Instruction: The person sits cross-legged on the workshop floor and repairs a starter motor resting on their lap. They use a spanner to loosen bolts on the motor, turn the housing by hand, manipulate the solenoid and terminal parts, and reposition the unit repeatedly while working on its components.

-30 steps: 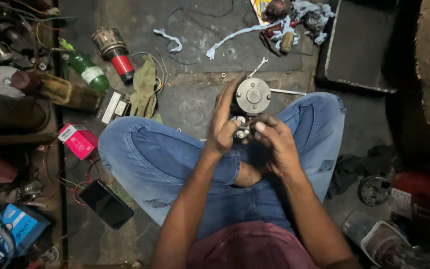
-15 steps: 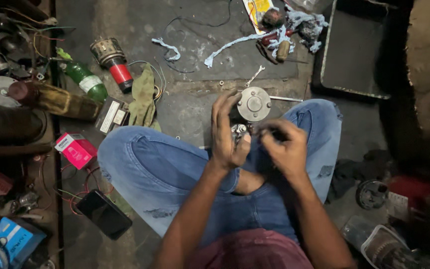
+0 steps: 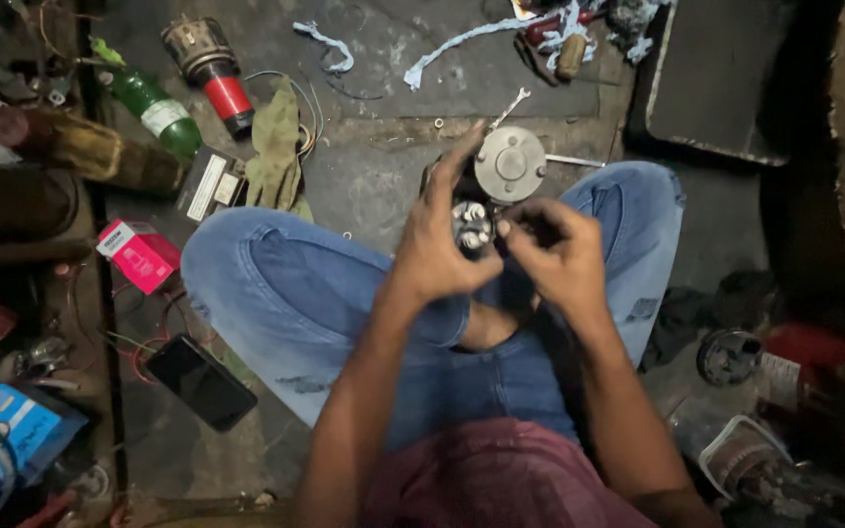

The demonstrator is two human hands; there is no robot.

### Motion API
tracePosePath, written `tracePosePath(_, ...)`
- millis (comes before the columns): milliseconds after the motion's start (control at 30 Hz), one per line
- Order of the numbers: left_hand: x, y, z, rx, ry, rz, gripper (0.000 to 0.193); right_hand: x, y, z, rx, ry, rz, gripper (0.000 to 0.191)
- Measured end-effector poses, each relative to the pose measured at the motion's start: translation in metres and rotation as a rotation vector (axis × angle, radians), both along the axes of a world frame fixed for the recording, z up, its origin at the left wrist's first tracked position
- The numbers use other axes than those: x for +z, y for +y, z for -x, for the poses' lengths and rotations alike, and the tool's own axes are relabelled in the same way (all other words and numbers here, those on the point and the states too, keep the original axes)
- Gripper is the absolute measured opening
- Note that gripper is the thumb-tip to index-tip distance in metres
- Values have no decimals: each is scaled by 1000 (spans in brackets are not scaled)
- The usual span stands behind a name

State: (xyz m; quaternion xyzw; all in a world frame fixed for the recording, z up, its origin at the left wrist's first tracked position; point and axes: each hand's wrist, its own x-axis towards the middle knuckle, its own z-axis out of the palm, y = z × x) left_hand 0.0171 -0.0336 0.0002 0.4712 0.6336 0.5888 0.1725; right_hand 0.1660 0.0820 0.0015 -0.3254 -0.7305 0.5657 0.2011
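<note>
Seated cross-legged in blue jeans (image 3: 276,293), the person is working a small motor part (image 3: 472,224) over the lap. The left hand (image 3: 442,244) is cupping it, fingers partly spread; the right hand (image 3: 555,254) is pinching at its 3 o'clock side. A round metal disc (image 3: 511,164) is sitting at 12 o'clock. Farther out at 10 o'clock, a green bottle (image 3: 154,110) is lying, contents unclear.
</note>
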Motion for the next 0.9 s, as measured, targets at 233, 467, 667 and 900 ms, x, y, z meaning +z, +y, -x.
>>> tracePosePath(233,-1,4,9,-57,-114,-91,98,-9,-1,8,44,125,-637,16)
tracePosePath(467,-3,-5,-20,350,371,-54,52,-42,-5,-4,-69,175,313,16)
tracePosePath(667,-6,-4,-35,483,511,3,38,-28,0,-3,-20,172,165,16)
tracePosePath(900,-16,0,-37,482,334,-14,45,5,-2,10,-14,20,-285,10)
